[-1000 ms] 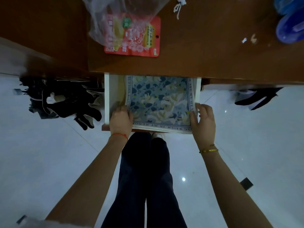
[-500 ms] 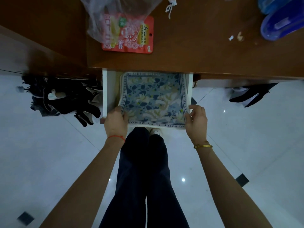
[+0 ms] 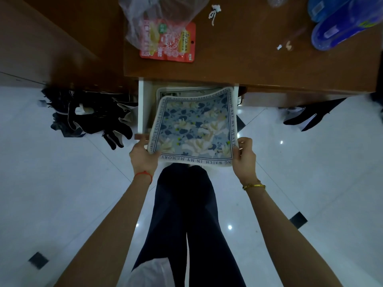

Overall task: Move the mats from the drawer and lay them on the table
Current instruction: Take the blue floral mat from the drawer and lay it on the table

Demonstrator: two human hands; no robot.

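Observation:
A square mat with a blue and cream flower print (image 3: 194,127) is lifted out of the open white drawer (image 3: 141,108), its far edge curling upward. My left hand (image 3: 143,156) grips its near left corner and my right hand (image 3: 244,158) grips its near right corner. Under it, a second mat (image 3: 176,92) lies in the drawer with only its far edge showing. The brown wooden table (image 3: 248,59) runs above the drawer.
On the table lie a red snack packet (image 3: 172,44) under a clear plastic bag (image 3: 157,15), a blue plastic container (image 3: 344,23) at the far right and small white scraps (image 3: 214,13). Black gloves (image 3: 93,117) hang at the left, another black item (image 3: 310,114) at the right.
Both hands have raised the flowered mat out of the drawer and drawn it toward me. Its far edge now curls up, and a second mat shows beneath.

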